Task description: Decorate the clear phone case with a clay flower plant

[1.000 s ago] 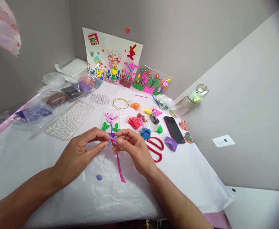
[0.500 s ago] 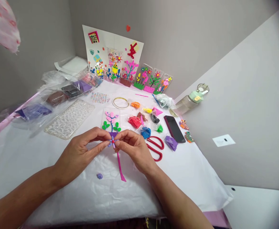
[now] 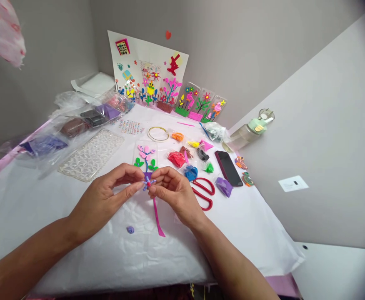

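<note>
A small purple clay flower (image 3: 148,183) with a red centre is pinched between the fingertips of my left hand (image 3: 113,189) and my right hand (image 3: 173,189). Both hands are closed on it, just above the table. Right behind them lies a clear phone case (image 3: 154,152) with a clay plant of pink petals, green leaves and a purple ribbed pot, its lower end hidden by my hands. A pink modelling tool (image 3: 158,218) lies below my right hand. Nearer to me, on the white sheet, is a little lump of purple clay (image 3: 130,229).
Red-handled scissors (image 3: 206,193), a phone (image 3: 228,168) and several bagged clay lumps, such as a red one (image 3: 176,158), lie to the right. On the left are a textured clear case (image 3: 91,155) and plastic-wrapped clay (image 3: 74,126). Decorated cases (image 3: 187,100) and a bottle (image 3: 248,133) stand behind.
The purple flower has been turned and tilted slightly between my fingertips, its red centre now facing lower. Both hands stay in almost the same place.
</note>
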Demonstrator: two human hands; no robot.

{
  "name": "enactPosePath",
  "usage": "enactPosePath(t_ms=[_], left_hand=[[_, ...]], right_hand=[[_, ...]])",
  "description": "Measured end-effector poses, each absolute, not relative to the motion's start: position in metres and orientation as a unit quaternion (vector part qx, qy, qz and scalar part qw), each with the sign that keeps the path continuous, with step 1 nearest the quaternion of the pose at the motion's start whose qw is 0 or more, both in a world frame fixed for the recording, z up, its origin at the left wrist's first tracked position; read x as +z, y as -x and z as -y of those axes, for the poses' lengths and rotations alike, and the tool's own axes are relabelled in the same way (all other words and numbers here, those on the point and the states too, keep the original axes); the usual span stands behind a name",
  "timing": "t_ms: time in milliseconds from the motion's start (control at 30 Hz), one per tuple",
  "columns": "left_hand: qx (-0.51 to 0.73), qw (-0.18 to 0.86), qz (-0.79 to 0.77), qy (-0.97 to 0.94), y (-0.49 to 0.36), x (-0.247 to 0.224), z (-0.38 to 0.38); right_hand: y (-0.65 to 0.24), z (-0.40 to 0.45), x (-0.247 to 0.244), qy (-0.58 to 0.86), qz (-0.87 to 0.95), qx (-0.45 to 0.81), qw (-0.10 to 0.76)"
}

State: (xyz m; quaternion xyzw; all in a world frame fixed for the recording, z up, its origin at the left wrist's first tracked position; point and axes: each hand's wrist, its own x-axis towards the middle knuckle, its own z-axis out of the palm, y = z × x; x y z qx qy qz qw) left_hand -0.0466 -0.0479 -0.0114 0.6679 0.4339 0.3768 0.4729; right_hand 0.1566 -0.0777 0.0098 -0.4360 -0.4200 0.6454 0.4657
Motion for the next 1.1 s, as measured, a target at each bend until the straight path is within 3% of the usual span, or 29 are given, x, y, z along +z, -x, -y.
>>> enactPosePath(t_ms=[400,1100], left_hand=[[0.341,0.561,-0.404,-0.637,0.0489,-0.0095,0.0439],[0.355,0.546,-0.406,-0.641,0.0449,-0.0121,0.0465]], right_hand=[[-0.1588,0.0779,0.0089,0.437,0.445,0.627,0.467],[-0.1564,0.0782,0.01,0.437,0.427,0.64,0.466]])
